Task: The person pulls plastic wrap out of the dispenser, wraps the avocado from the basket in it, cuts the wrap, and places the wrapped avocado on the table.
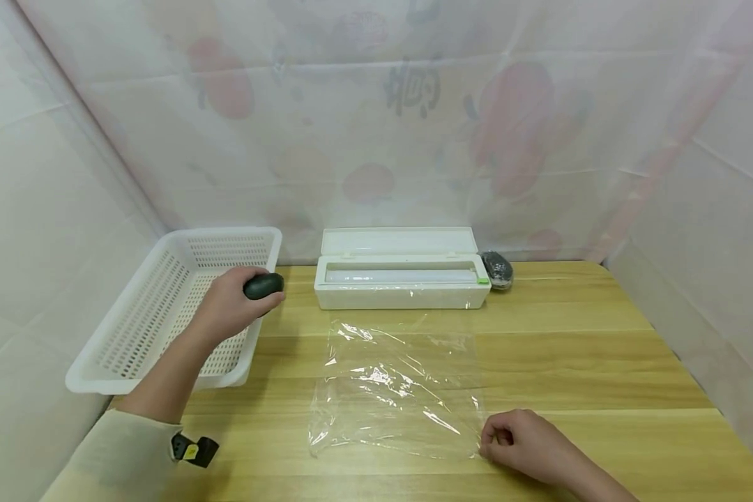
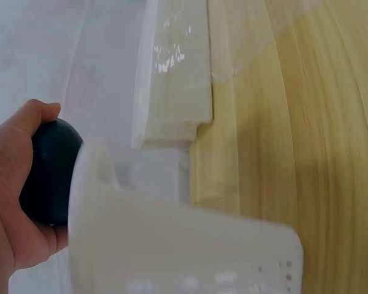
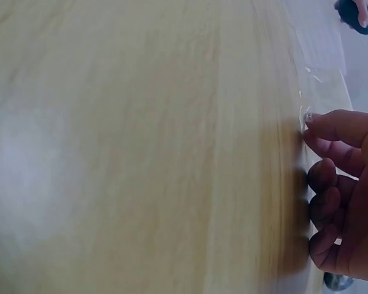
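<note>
My left hand (image 1: 232,303) grips a dark green, smooth oval avocado (image 1: 263,286) above the right rim of the white basket. In the left wrist view the avocado (image 2: 51,171) sits between thumb and fingers, partly behind the basket rim (image 2: 184,239). A clear sheet of plastic wrap (image 1: 395,390) lies spread and wrinkled on the table. At its near right corner, my right hand (image 1: 527,446) pinches the film between thumb and forefinger; the right wrist view shows that pinched edge (image 3: 308,116) close up, the other fingers curled.
Behind the sheet stands a white wrap dispenser box (image 1: 401,298), lid raised, with a roll inside and a green slider at its right end. Beside it lies a dark oval thing wrapped in film (image 1: 498,270). The white slotted basket (image 1: 125,300) occupies the left; curtains (image 1: 364,139) enclose the table.
</note>
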Demonstrator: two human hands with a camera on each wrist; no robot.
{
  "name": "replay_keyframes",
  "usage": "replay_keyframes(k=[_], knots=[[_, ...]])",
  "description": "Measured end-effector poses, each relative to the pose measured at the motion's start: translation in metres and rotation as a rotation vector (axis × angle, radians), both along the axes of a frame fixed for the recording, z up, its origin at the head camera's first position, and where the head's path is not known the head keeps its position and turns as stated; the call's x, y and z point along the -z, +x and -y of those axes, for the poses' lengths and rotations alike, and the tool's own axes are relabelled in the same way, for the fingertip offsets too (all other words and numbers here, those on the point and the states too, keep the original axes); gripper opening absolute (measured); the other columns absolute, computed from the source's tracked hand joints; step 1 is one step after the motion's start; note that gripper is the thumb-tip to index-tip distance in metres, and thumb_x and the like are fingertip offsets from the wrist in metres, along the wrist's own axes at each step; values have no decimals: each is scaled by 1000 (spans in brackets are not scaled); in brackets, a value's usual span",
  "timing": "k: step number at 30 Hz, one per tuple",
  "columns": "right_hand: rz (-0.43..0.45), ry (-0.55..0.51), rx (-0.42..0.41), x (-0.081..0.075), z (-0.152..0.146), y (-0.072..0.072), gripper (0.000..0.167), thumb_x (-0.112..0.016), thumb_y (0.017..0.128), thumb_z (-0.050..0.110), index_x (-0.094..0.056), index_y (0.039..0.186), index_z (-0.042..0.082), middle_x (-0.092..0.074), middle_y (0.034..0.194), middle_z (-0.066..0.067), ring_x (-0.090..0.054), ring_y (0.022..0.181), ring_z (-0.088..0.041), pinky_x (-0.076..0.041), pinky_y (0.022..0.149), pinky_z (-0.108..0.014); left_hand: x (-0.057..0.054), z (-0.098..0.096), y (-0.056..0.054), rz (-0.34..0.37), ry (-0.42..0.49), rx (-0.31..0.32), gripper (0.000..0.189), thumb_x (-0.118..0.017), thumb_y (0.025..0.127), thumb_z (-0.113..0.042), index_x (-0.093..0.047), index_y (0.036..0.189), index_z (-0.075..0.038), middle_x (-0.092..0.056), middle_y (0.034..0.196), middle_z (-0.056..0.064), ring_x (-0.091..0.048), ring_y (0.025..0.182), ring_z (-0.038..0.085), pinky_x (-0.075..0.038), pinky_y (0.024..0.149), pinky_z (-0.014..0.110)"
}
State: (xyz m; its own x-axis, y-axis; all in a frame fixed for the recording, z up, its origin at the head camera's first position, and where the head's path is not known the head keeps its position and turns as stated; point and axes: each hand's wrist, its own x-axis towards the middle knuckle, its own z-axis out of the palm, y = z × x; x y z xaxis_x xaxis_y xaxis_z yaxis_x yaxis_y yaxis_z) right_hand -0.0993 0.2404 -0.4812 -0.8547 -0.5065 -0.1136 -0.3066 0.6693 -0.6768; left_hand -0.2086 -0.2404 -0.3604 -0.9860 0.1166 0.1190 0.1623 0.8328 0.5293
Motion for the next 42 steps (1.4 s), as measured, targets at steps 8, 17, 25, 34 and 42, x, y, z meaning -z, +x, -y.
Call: replay_keyframes(k=[8,17,25,34,42], knots=[[0,11,17,0,-1,1,15,-75,85,30,-64,75,33,-40,59,18,-36,54,6,-36,52,-20,9,-60,10,-2,-71,174,42,-70,87,-46,-66,119,-20,-67,108,2,-60,87,21,-50,70,36],[22,9,20,-1,-2,1,15,-76,85,33,-63,76,32,-41,60,18,-37,53,5,-35,51,-20,51,-133,25,41,-181,364,51,-70,85,-54,-64,123,-20,-64,109,0,-57,81,13,-48,64,28],[35,-6,18,-1,-3,1,15,-76,85,35,-64,76,32,-41,60,17,-36,53,5,-34,51,-20,79,-168,44,17,-232,448,48,-70,84,-52,-64,121,-22,-62,106,-2,-56,79,9,-45,60,23],[21,9,34,-2,-4,0,16,-76,84,36,-63,75,32,-41,60,18,-37,53,5,-34,51,-20,90,-187,56,-29,-273,478,48,-69,86,-53,-64,122,-21,-62,105,-3,-56,81,7,-46,61,22],[11,-6,26,1,-3,1,16,-76,84,33,-63,75,33,-40,59,18,-36,53,5,-35,52,-20,98,-195,66,-48,-334,486,49,-69,85,-54,-63,120,-22,-61,106,-1,-56,83,10,-44,57,24]])
